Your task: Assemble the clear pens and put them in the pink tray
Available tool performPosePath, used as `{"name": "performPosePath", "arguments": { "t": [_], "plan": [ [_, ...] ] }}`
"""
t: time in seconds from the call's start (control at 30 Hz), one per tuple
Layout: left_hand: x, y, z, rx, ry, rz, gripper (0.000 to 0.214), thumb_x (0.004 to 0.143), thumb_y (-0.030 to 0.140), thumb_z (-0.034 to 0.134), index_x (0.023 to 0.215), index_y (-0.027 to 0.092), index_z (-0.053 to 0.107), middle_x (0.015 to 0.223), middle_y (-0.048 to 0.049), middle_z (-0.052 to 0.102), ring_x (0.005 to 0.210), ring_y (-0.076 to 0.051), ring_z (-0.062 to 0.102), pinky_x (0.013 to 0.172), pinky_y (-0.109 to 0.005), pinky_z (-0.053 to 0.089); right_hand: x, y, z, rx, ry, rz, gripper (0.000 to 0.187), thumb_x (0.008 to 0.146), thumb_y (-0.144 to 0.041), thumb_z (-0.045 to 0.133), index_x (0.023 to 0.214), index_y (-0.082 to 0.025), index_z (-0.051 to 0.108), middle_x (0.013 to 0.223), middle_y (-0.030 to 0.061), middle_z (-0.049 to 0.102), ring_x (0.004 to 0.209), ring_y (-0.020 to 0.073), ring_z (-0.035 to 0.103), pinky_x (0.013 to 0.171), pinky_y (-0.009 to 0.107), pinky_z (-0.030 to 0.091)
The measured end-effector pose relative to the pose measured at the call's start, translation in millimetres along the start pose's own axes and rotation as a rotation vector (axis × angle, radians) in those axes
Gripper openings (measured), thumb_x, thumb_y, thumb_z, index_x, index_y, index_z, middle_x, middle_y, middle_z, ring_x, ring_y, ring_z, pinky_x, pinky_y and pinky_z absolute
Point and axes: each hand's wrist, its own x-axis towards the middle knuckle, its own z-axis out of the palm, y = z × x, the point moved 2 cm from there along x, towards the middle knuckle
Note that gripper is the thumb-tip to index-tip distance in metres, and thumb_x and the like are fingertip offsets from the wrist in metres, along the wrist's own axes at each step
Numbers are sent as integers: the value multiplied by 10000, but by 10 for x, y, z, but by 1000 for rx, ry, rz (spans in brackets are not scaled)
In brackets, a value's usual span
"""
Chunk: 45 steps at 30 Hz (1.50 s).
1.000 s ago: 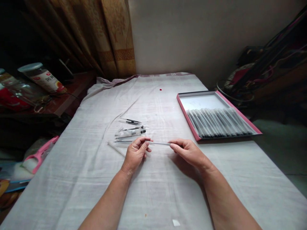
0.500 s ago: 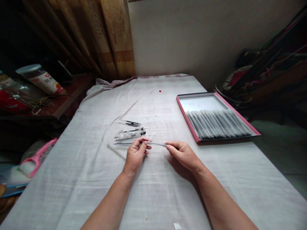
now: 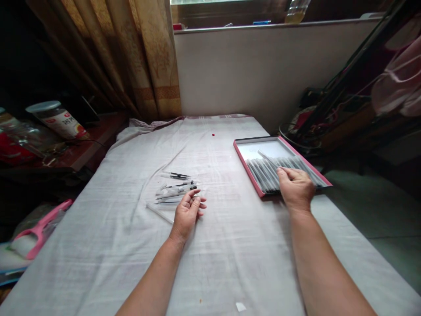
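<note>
My right hand is over the pink-edged box, its fingers closed round a clear pen. The pen slants up and left from my fist, above a row of similar clear pens lying side by side in the box. My left hand hovers at the table's middle with loosely curled fingers apart and nothing seen in it. Beside its fingertips lies a loose group of pen parts, clear tubes with dark refills and black caps. A clear tube lies left of that hand, partly hidden by it.
A pale cloth covers the table. On it are a small red piece near the far side and a white scrap at the near edge. Pink-handled scissors and a lidded jar stand at the left.
My right hand has moved right and forward to the box with the pen, which both hands held before. My left hand has let go and stayed in place. The view has tipped up.
</note>
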Motion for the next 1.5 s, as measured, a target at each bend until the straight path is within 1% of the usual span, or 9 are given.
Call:
{"name": "performPosePath", "arguments": {
  "t": [0.2,0.5,0.73,0.87,1.0,1.17,1.27,1.37,1.5],
  "plan": [
    [-18,12,-58,-116,21,-5,498,670,473,750,1037,169,606,743,3,632,586,-97,604,431,-153,453,-62,157,153,-328,-37,18,267,792,-372,566,789,-204,773,952,111,697,853,273,528,779,458,340],
    [-62,265,-571,-97,197,127,435,655,474,764,930,164,631,659,34,617,516,-77,576,421,-149,438,-211,-212,44,-229,-67,-177,332,850,-325,479,943,-150,744,1012,141,689,956,306,575,832,444,410],
    [-67,265,-971,132,270,260,412,737,575,672,721,164,642,517,21,576,448,-89,529,433,-178,442,-898,-1070,616,151,-735,-385,271,873,-271,502,1057,-218,694,1016,71,693,819,187,647,757,301,494],
    [-95,225,-993,278,262,340,393,802,558,613,684,185,654,507,0,577,453,-109,531,445,-197,436,-1086,-1348,939,95,-865,-390,295,861,-254,545,1124,-225,675,1063,78,684,872,194,638,796,304,482],
    [-88,223,-962,454,269,467,233,867,419,575,882,218,693,673,-24,677,601,-150,627,600,-244,516,-1095,-1402,1094,21,-894,-401,205,845,-287,585,987,-236,723,1008,69,684,878,204,627,765,304,473],
    [-86,270,-896,888,241,780,275,887,259,545,1142,221,643,1143,-101,680,1106,-235,604,995,-396,437,-1062,-1409,1068,225,-910,-360,158,838,-293,590,886,-207,714,925,57,672,779,164,616,702,277,465],
    [-99,283,-870,1100,259,819,375,886,279,564,1255,215,580,1322,-130,582,1279,-283,473,1078,-474,321,-1050,-1498,969,421,-987,-377,163,831,-305,594,874,-195,706,888,52,672,759,152,609,662,258,459],
    [-97,263,-867,1200,214,761,301,919,296,523,1202,238,607,1171,-96,677,1132,-264,576,1086,-502,263,-1022,-1609,938,544,-1108,-388,192,830,-335,588,854,-188,709,862,47,693,765,152,614,660,250,460],
    [-50,228,-922,1181,209,691,226,949,294,464,1051,216,650,936,-73,728,877,-221,643,959,-415,388,-899,-1723,1165,469,-1188,-346,286,880,-354,501,887,-175,724,832,43,731,764,163,645,681,251,472]
  ]
}}
